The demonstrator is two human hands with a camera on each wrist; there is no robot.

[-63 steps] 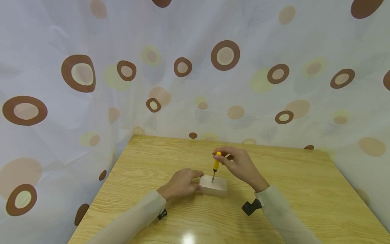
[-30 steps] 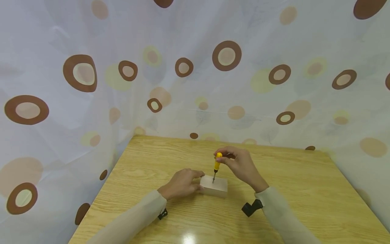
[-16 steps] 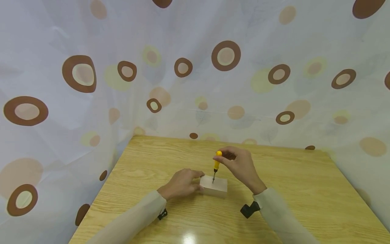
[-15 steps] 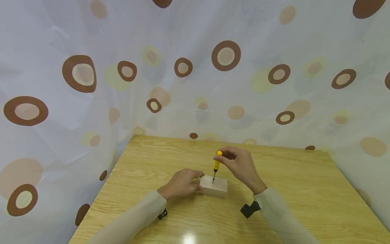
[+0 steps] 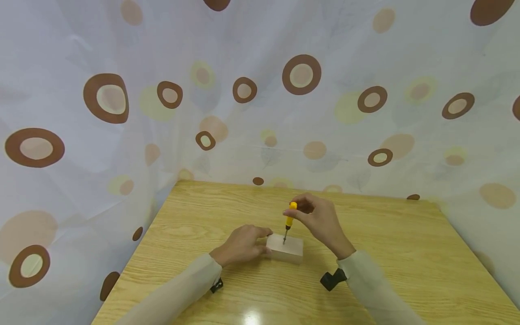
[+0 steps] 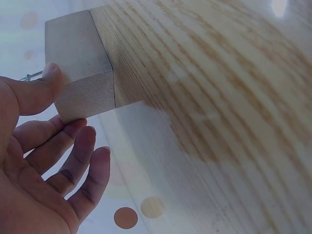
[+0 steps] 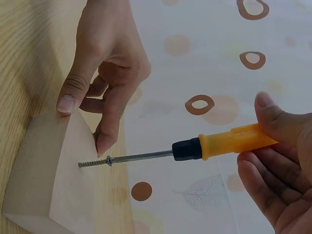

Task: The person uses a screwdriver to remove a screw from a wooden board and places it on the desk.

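Observation:
A pale wooden block [image 5: 285, 253] lies on the table. My left hand [image 5: 241, 244] grips its left end, thumb on the near side and fingers at the far side; the left wrist view shows the thumb on one face of the block [image 6: 78, 46]. A metal screw [image 7: 95, 164] stands partly sunk in the block's top, much of its thread exposed. The tip of a screwdriver [image 7: 229, 142] with a yellow handle and black collar meets the screw head. My right hand [image 5: 322, 221] pinches the handle between thumb and fingers, above the block.
The wood-grain table [image 5: 386, 253] extends around both hands. A pale curtain with brown rings and spots [image 5: 260, 113] hangs behind and along the sides of the table. A black wrist camera [image 5: 333, 279] hangs below the right sleeve.
My right fingers shift slightly around the screwdriver handle, and its top tilts a little to the right. The left hand and the block hold still.

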